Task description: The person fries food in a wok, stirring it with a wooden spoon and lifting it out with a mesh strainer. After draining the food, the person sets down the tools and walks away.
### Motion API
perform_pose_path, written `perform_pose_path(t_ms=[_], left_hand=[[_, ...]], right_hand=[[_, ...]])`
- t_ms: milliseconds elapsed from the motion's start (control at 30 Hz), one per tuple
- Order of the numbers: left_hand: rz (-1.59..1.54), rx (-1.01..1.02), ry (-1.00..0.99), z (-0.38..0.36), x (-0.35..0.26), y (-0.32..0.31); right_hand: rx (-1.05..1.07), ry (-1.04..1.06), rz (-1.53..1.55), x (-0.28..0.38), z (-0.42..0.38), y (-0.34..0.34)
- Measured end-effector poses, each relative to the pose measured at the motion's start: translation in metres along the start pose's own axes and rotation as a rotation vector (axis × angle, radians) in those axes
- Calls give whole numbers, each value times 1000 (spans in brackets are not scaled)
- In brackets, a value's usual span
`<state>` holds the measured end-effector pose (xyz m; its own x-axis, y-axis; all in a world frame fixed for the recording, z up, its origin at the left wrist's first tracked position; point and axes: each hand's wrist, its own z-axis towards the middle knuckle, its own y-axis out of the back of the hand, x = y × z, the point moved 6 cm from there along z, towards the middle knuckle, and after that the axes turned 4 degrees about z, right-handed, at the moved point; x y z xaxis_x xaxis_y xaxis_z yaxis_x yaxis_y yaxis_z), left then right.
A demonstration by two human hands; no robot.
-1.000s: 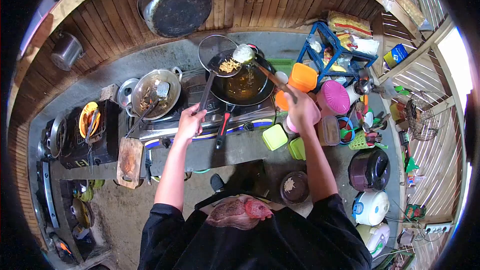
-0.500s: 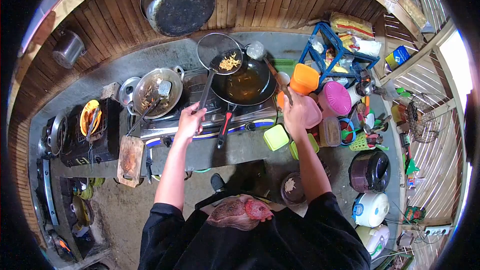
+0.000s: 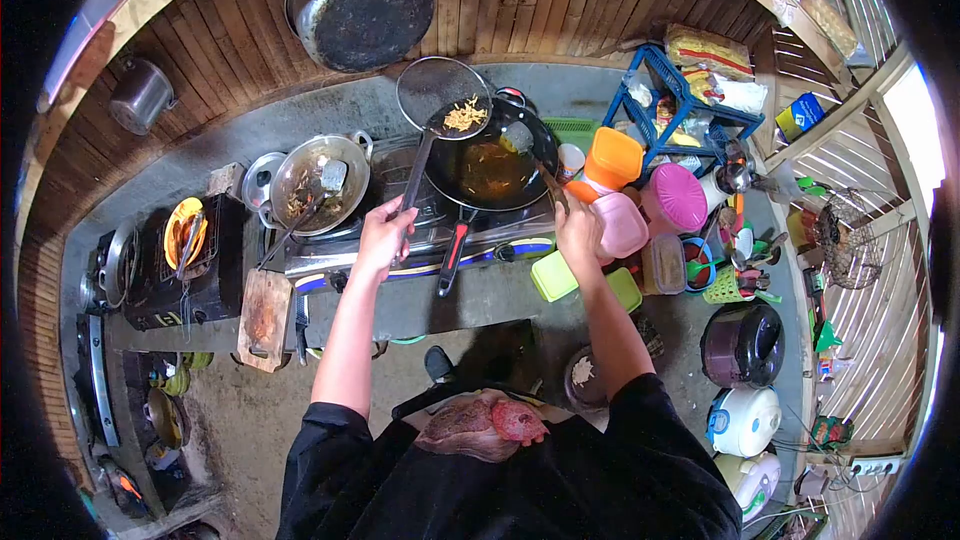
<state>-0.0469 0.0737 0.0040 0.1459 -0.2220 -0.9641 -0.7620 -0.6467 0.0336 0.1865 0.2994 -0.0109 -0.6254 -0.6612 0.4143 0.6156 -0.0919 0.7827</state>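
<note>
My left hand (image 3: 385, 237) is closed round the dark handle of a mesh strainer (image 3: 432, 90). Golden fried strips (image 3: 465, 116) lie in the strainer, which overlaps the left rim of a black frying pan (image 3: 510, 198). Brownish oil with small bits covers the pan's bottom. In my right hand (image 3: 577, 227) is the wooden handle of a spatula (image 3: 518, 137), its metal head inside the pan near the far right wall. The pan sits on the stove (image 3: 400, 245), its black and red handle (image 3: 455, 255) pointing toward me between my hands.
Left of the pan stands a wok (image 3: 320, 183) with a turner in it. A cutting board (image 3: 266, 315) lies at the counter's front edge. Orange (image 3: 612, 155), pink (image 3: 620, 223) and green (image 3: 555, 276) containers crowd the right, before a blue rack (image 3: 680, 90).
The spatula's head has come down from above the pan's far rim into the pan. My right hand has moved slightly left and toward me; the strainer stays nearly still.
</note>
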Motion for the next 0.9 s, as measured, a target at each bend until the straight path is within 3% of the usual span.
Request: perform_pose_path(t_ms=[167,233,900], left_hand=[[-29,-7,5,-2,0,-2],[-46,-7,11,-2,-1,-2],[-11,-5,16,-3,5,1]], right_hand=[[28,-115,82,-2,2,-12],[161,-246,145,-3,4,-18],[243,-216,546,-24,-12,-27]])
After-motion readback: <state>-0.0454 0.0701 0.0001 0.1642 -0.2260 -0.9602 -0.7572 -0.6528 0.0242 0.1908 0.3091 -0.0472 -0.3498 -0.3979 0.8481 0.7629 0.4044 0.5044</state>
